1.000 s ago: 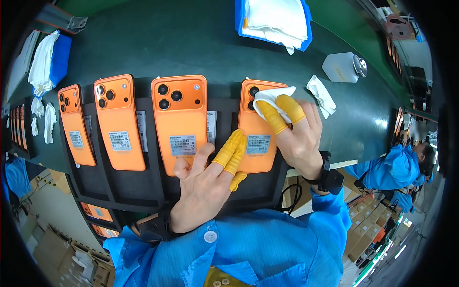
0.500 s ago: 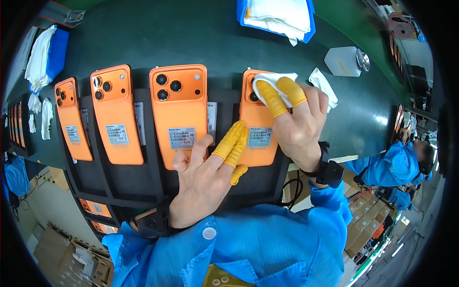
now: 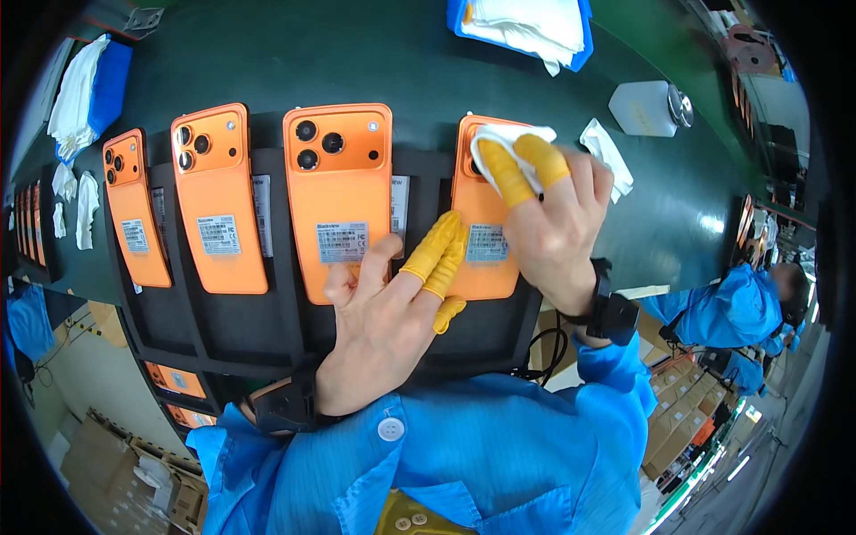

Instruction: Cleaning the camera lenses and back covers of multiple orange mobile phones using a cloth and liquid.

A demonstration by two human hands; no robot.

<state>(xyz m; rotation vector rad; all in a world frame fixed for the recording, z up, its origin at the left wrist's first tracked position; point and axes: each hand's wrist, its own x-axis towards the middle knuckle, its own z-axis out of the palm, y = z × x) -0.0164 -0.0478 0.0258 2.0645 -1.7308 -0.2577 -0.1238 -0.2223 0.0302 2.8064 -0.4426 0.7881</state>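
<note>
The right hand (image 3: 557,223), grip pinching a white wiping cloth (image 3: 493,143), has slid up onto the rightmost orange phone's (image 3: 484,227) camera corner; the left hand (image 3: 383,312), fingers released, steadies its lower edge

White rectangular labels (image 3: 342,242) on lower backs of four orange phones (image 3: 338,196); cardboard boxes (image 3: 98,464) lower left.

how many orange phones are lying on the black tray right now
4 in a row on the black tray: far-left phone, second phone, third phone, rightmost phone under the right hand. More orange ones show below the tray.
</note>
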